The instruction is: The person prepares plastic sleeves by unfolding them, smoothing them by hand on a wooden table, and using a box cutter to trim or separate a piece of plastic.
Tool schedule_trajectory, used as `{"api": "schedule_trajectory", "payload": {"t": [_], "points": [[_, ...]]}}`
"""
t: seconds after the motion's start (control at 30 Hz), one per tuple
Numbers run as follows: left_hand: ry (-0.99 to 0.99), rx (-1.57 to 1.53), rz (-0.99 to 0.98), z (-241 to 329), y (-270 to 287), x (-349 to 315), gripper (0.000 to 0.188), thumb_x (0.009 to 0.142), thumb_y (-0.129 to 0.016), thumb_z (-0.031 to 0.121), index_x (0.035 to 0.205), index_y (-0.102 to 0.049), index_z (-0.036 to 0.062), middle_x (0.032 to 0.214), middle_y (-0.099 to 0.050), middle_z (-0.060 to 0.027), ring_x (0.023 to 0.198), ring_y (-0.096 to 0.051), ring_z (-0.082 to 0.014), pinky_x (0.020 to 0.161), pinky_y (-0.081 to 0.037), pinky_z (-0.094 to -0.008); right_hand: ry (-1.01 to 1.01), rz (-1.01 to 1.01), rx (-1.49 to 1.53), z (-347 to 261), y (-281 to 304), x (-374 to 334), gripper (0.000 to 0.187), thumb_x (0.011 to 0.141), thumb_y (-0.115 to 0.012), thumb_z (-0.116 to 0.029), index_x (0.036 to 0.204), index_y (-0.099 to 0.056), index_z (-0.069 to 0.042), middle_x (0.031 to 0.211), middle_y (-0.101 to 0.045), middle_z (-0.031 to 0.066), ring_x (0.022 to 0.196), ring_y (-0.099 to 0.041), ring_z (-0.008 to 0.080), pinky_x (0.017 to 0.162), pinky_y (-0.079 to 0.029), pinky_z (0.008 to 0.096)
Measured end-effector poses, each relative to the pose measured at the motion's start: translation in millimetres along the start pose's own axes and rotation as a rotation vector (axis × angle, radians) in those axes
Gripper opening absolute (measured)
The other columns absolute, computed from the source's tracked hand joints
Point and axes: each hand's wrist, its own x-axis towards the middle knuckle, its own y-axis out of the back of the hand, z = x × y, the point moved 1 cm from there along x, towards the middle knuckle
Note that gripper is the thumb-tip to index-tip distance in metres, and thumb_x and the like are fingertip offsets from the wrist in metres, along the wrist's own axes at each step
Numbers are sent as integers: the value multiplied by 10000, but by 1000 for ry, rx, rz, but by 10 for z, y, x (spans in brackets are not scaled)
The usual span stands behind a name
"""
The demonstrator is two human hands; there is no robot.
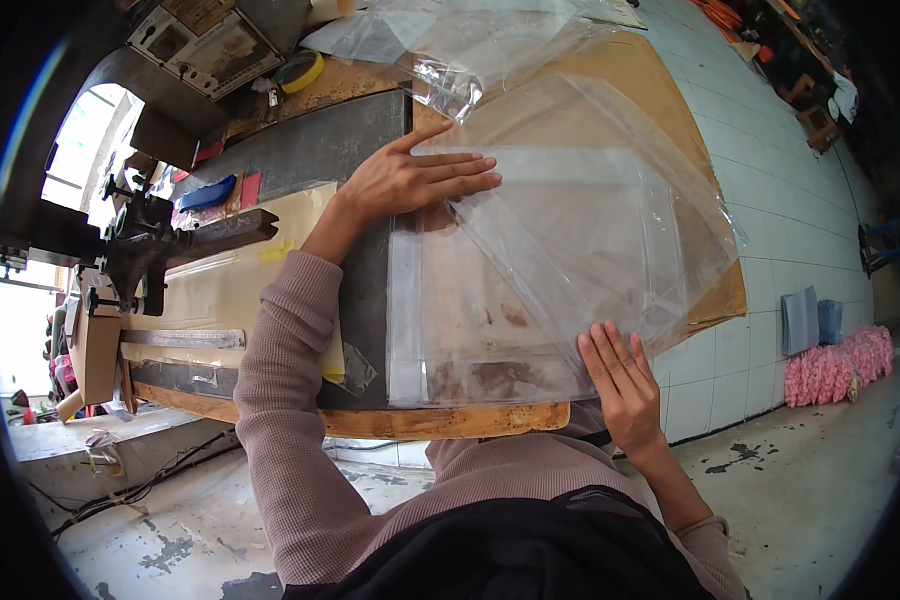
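Observation:
Clear plastic sheets or bags point(560, 270) lie overlapping on the worktable in front of me, with one edge running diagonally across them. My left hand point(420, 178) rests flat on their upper left part, fingers stretched out and thumb spread. At the lower right edge of the plastic, my right hand point(620, 385) lies with straight fingers on it, near the table's front corner. Neither hand grips anything. Beyond my left hand is a crumpled heap of clear plastic point(470, 60). Brown board point(660, 110) shows beneath the plastic at the right.
Left of the plastic, a black metal machine arm point(225, 235) juts over a cream sheet point(195, 295) with a steel ruler point(185, 339) on it. A roll of yellow tape point(302, 73) lies at the back. Pink bundles point(838, 367) sit on the floor by the tiled wall.

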Motion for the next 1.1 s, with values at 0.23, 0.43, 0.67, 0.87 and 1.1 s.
{"api": "schedule_trajectory", "payload": {"t": [0.23,0.43,0.67,0.87,1.1], "points": [[103,-5,-138,119,59,-24,545,812,-571,301,1338,-428,312,1333,-498,48,1182,-513,-115,1097,-291,-422,54,-3,108,94,36,34,388,794,-567,-28,1177,-614,-74,1231,-582,102,1207,-505,244,1053,-340,424],[7,-320,-144,774,303,358,598,780,-631,275,1341,-426,308,1385,-441,-7,1264,-432,-187,1097,-295,-440,-156,36,323,12,122,73,437,773,-521,64,1143,-645,-134,1267,-552,109,1231,-477,261,1078,-232,510],[56,-647,-186,831,82,194,520,819,-592,184,1320,-468,249,1403,-418,0,1297,-390,-216,1105,-269,-475,-311,112,284,-131,-31,27,424,777,-500,86,1168,-610,-36,1255,-560,120,1226,-485,265,1054,-302,475],[96,-612,-115,840,41,104,511,814,-601,189,1311,-486,215,1385,-444,17,1290,-402,-196,1096,-261,-503,-74,81,228,-118,-38,40,348,808,-520,-5,1139,-624,-19,1192,-603,122,1166,-542,253,994,-404,419],[215,-454,-165,962,174,98,518,816,-589,173,1309,-485,292,1440,-369,-23,1344,-294,-334,1053,-162,-656,-65,83,220,-111,-17,51,366,769,-498,59,1095,-647,-15,1133,-631,128,1124,-571,251,984,-418,394]]}}
